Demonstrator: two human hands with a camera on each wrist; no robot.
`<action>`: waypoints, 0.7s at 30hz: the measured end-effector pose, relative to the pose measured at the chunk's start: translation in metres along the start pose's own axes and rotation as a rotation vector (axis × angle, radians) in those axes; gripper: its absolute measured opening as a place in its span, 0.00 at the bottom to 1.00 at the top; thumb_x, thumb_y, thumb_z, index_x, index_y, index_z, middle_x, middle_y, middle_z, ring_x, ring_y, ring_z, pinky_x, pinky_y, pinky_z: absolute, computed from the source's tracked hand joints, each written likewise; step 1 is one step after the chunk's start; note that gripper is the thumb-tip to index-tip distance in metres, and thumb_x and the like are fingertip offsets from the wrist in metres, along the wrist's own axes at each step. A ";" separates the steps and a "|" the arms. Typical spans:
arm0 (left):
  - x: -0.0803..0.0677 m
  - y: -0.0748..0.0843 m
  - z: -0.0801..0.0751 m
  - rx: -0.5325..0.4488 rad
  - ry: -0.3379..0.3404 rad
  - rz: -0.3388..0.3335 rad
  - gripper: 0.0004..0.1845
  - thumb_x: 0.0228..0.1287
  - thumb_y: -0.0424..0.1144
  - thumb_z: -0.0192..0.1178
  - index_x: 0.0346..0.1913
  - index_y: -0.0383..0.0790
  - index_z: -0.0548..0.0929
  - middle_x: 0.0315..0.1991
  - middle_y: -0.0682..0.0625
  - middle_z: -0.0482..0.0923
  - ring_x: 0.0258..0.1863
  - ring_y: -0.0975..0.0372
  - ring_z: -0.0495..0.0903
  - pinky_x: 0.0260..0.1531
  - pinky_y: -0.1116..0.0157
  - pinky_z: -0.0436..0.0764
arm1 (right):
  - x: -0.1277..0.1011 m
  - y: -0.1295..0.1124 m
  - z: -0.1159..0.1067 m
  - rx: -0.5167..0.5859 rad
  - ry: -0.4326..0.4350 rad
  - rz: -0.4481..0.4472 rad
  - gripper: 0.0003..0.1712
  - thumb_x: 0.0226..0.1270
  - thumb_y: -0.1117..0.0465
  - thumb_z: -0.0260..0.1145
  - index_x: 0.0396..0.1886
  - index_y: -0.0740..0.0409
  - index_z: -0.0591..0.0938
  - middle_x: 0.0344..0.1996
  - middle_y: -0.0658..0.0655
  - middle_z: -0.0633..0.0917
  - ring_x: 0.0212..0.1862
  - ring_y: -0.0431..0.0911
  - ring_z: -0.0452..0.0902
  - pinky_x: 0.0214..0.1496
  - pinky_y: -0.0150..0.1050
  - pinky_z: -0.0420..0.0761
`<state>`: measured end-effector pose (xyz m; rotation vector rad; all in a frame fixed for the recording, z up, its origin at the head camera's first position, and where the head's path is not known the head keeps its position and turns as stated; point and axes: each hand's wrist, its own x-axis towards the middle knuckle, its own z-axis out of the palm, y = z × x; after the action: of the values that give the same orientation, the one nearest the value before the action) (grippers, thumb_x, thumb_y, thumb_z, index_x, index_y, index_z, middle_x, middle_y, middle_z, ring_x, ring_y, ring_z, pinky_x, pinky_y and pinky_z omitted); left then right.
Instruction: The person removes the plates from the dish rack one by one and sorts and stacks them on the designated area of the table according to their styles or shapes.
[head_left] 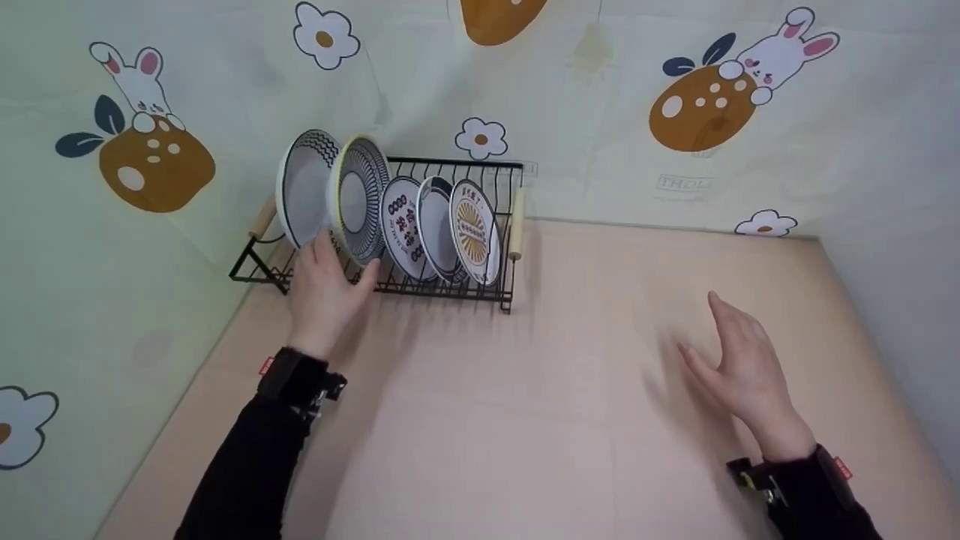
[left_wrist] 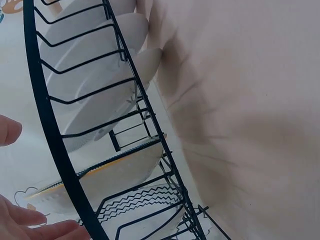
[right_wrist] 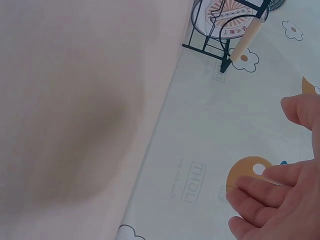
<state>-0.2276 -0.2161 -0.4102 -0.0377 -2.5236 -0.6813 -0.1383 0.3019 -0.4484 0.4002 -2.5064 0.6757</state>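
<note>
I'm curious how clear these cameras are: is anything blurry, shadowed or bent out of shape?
Head view: even light, soft blurred shadows on the table beneath the right hand; the walls bow slightly. Left wrist view: the dish rack curves strongly, its wires fairly sharp; fingertips of the left hand blurred at the edge. Right wrist view: soft throughout, with a dim shadow patch on the table.

Bright, even light; soft shadows; wrist views blurred.

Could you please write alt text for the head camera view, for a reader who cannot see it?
A person's left hand touches the lower edge of a yellow-rimmed striped plate standing in a black wire dish rack that holds five plates on a pale pink table. The right hand hovers open over the table, holding nothing. A rabbit-and-flower patterned cloth covers the wall behind.
</note>
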 end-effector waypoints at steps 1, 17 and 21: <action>0.002 -0.001 0.000 0.004 -0.004 -0.003 0.45 0.61 0.53 0.66 0.68 0.24 0.61 0.58 0.25 0.68 0.55 0.37 0.72 0.50 0.40 0.77 | 0.001 0.000 0.001 0.001 0.000 -0.001 0.43 0.55 0.63 0.73 0.68 0.76 0.66 0.58 0.77 0.74 0.60 0.70 0.68 0.62 0.65 0.64; 0.026 -0.008 0.004 -0.022 -0.081 -0.071 0.44 0.63 0.52 0.64 0.69 0.22 0.59 0.58 0.25 0.69 0.54 0.36 0.73 0.51 0.41 0.77 | 0.009 -0.003 0.010 0.021 -0.020 0.051 0.43 0.58 0.62 0.72 0.68 0.76 0.65 0.59 0.77 0.74 0.60 0.70 0.66 0.63 0.65 0.63; 0.032 -0.008 0.005 -0.017 -0.116 -0.106 0.45 0.64 0.54 0.62 0.69 0.23 0.58 0.57 0.25 0.69 0.54 0.36 0.73 0.51 0.40 0.77 | 0.011 -0.004 0.014 0.026 -0.025 0.048 0.42 0.59 0.61 0.71 0.68 0.76 0.65 0.58 0.77 0.74 0.60 0.70 0.67 0.63 0.65 0.63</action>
<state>-0.2589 -0.2239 -0.4021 0.0521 -2.6465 -0.7627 -0.1517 0.2891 -0.4514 0.3614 -2.5400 0.7270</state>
